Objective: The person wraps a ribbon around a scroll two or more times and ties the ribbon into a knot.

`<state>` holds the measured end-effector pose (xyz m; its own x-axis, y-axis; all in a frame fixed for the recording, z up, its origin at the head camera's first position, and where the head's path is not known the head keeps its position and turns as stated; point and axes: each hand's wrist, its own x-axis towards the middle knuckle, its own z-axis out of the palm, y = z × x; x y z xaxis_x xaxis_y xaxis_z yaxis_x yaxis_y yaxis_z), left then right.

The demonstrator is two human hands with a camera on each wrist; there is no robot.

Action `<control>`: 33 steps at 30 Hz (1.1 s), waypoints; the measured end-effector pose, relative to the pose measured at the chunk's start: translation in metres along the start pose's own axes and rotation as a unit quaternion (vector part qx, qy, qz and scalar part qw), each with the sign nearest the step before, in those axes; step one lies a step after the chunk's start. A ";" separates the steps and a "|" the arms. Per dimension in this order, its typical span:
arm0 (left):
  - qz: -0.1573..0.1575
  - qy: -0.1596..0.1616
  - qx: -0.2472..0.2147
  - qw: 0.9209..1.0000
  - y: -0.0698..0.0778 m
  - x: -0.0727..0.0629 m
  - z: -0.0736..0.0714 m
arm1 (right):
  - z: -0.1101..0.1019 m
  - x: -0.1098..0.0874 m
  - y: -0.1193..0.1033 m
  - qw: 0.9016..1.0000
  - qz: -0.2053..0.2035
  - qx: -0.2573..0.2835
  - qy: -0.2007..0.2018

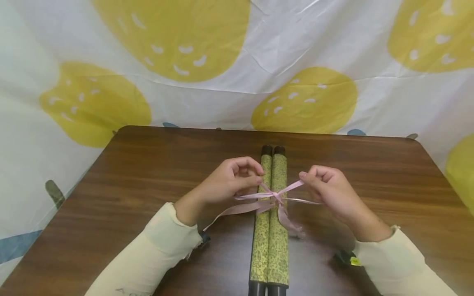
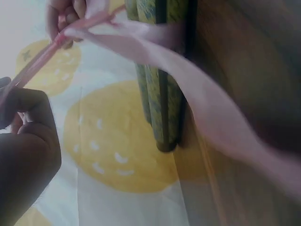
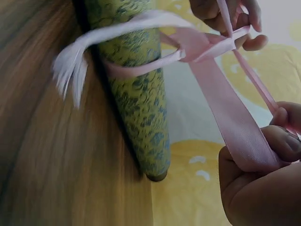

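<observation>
Two green-gold patterned scroll rolls point(image 1: 278, 246) with black end knobs lie side by side on the table. A pink ribbon point(image 1: 277, 196) runs round their middle, with a crossing or knot on top and loose tails hanging to both sides. My left hand point(image 1: 231, 181), left of the rolls, pinches one ribbon loop between thumb and fingers. On the other side my right hand point(image 1: 333, 195) pinches the opposite loop. Both strands look stretched between the hands. The right wrist view shows the knot point(image 3: 207, 49) near the rolls and a frayed ribbon end point(image 3: 70, 70).
The brown wooden table point(image 1: 166, 164) spreads around the rolls. Behind it hangs a white cloth point(image 1: 207, 102) with large yellow fruit prints. Dark straps point(image 1: 342, 259) show at the wrists by the cream sleeves point(image 1: 400, 263).
</observation>
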<state>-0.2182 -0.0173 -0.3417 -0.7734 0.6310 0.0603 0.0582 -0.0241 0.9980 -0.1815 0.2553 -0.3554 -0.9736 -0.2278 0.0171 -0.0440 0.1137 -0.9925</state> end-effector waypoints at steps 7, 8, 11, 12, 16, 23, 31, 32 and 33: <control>-0.021 -0.018 0.127 0.991 -0.001 0.000 -0.012 | -0.010 -0.004 -0.008 0.981 0.027 -0.189 -0.009; -0.025 -0.023 0.141 0.989 -0.002 -0.001 -0.013 | -0.012 -0.004 -0.008 0.979 0.031 -0.202 -0.013; -0.037 -0.030 0.188 0.981 -0.003 -0.003 -0.017 | -0.014 -0.005 -0.008 0.975 0.040 -0.218 -0.027; -0.040 -0.032 0.202 0.978 -0.003 -0.003 -0.018 | -0.015 -0.005 -0.007 0.973 0.042 -0.223 -0.031; -0.051 -0.027 0.257 0.965 -0.005 -0.005 -0.022 | -0.020 -0.007 -0.004 0.968 0.045 -0.246 -0.037; -0.085 -0.010 0.314 0.945 -0.016 -0.009 -0.024 | -0.027 -0.013 0.006 0.961 0.039 -0.268 -0.056; -0.075 -0.028 0.364 0.928 -0.030 -0.018 -0.032 | -0.031 -0.020 0.018 0.956 0.045 -0.285 -0.060; -0.079 -0.031 0.367 0.926 -0.031 -0.019 -0.032 | -0.032 -0.021 0.019 0.954 0.049 -0.290 -0.060; -0.081 -0.033 0.369 0.925 -0.032 -0.020 -0.033 | -0.032 -0.022 0.020 0.952 0.052 -0.295 -0.060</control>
<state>-0.2250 -0.0550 -0.3744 -0.7714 0.6258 -0.1153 0.3778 0.5962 0.7084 -0.1682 0.2940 -0.3719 -0.9483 -0.2911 -0.1261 -0.1025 0.6573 -0.7467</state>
